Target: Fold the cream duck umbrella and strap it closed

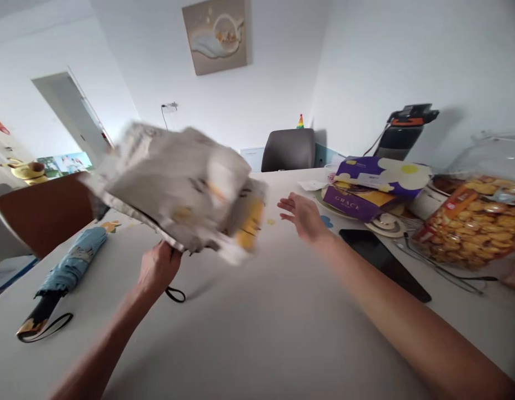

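Note:
In my left hand [160, 265] is the dark handle of a beige umbrella [174, 183], its fingers wrapped round it. The umbrella's canopy is loose and bunched, blurred by motion, with yellow and dark printed figures. A black wrist strap [176, 294] hangs below the hand. My right hand [302, 216] is apart from the umbrella, over the table, fingers stretched out and holding nothing. On the table's left side lies a blue folded umbrella [76, 258] with a black and gold handle and a strap.
On the right are a black tablet [384, 264], glasses [444, 269], purple snack boxes [365, 186], a dark bottle [401, 133] and a large clear container [482, 216] of snacks. Chairs [288, 150] [44, 211] stand at the white table's [257, 333] far and left sides.

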A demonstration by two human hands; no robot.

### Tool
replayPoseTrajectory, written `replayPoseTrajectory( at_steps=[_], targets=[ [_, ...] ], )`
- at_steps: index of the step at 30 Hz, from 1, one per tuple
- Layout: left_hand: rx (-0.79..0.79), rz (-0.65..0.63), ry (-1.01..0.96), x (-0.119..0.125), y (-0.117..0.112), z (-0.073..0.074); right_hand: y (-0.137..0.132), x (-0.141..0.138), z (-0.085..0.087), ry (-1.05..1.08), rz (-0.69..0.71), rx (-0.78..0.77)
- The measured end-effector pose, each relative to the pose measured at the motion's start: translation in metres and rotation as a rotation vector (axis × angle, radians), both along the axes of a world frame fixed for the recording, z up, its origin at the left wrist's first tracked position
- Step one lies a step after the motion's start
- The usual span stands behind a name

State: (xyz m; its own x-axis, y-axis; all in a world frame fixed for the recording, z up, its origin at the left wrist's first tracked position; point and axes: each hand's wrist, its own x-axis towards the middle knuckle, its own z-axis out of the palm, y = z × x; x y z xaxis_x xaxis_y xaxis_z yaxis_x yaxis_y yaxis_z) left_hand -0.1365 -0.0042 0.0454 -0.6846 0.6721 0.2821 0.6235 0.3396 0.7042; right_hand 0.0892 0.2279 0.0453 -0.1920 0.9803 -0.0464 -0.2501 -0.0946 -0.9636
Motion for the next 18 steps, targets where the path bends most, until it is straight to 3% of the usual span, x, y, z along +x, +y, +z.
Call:
replayPoseTrajectory(
  at_steps=[1,3,6,9,14,16,18],
  targets=[
    [0.017,-0.004,0.063,-0.002,0.003,-0.001,0.0,0.001,0.002,0.008,-0.004,0.011],
    [0.034,-0.063,-0.011,0.001,0.005,0.0,0.0,0.002,0.007,0.025,-0.01,0.007],
    [0.108,-0.127,-0.364,0.015,-0.002,0.008,0.002,0.003,0.014,0.03,-0.033,0.017],
    [0.238,-0.176,-0.79,0.031,-0.023,0.027,0.006,0.006,0.019,0.009,-0.068,0.081],
    [0.166,-0.491,-1.335,0.039,-0.063,0.057,0.007,0.013,0.032,0.025,-0.092,0.212],
    [0.114,-0.561,-1.473,0.041,-0.063,0.053,0.007,0.015,0.037,0.022,-0.1,0.214],
    [0.101,-0.557,-1.551,0.047,-0.05,0.037,0.009,0.018,0.04,0.018,-0.105,0.204]
  ],
)
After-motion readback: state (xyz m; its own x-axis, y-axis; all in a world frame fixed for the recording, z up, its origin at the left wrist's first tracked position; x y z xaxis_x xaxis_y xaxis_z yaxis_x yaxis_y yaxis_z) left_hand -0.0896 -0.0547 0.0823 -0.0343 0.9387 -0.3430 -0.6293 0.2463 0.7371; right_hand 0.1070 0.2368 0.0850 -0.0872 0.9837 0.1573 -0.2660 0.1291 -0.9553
